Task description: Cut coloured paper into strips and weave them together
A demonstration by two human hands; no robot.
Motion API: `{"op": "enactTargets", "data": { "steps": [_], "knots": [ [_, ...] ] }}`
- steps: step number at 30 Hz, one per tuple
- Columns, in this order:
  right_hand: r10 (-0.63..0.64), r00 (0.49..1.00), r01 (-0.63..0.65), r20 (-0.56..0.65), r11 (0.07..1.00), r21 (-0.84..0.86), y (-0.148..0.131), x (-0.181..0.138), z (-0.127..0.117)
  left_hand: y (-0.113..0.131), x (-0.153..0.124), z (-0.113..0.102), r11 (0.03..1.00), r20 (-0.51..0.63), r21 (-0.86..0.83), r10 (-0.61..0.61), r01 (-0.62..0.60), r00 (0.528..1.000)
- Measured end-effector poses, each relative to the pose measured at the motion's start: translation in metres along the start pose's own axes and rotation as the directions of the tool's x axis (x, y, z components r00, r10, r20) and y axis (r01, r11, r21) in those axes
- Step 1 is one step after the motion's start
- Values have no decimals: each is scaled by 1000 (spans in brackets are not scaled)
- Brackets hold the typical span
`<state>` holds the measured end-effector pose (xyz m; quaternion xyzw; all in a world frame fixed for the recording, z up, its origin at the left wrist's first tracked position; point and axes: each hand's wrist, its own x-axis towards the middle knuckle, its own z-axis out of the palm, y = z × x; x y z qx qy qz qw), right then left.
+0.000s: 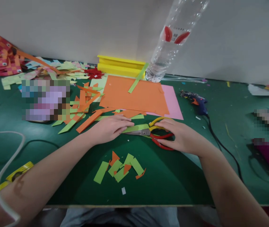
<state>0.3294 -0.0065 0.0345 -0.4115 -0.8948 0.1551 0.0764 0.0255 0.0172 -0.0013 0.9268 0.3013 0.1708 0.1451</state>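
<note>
on the green tabletop, the left hand presses a green paper strip flat; at its three o'clock, the right hand's grip closes on the scissors, whose blades meet the strip.

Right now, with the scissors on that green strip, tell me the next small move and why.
Probably close the scissors to snip the green strip. The right hand is on the red and yellow handles, the blades lie along the strip, and the left hand pins its other end to the green table. Cut pieces already lie nearby.
</note>
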Motion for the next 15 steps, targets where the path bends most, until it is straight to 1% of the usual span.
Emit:
{"op": "enactTargets", "data": {
  "steps": [5, 9, 12, 14, 15],
  "knots": [
    [37, 999, -37, 25, 999, 8, 1, -1, -3, 1, 3, 6, 998, 13, -7, 60, -60, 998],
    [34, 999, -35, 12, 999, 16, 0, -2, -5, 6, 7, 11, 1000, -16, 27, -5, 5, 1000],
    [43, 999, -43, 14, 999, 17, 0, -3, -7, 13, 10, 13, 999, -107, -37, -30, 26, 994],
    [44, 999, -45, 25, 999, 23, -1, -3, -8, 20, 12, 13, 992, -208, -124, -52, 27, 977],
    [44, 999, -45, 33, 999, 28, -1, -2, -8, 23, 13, 12, 983, -268, -180, -67, 19, 961]
  ]
}}
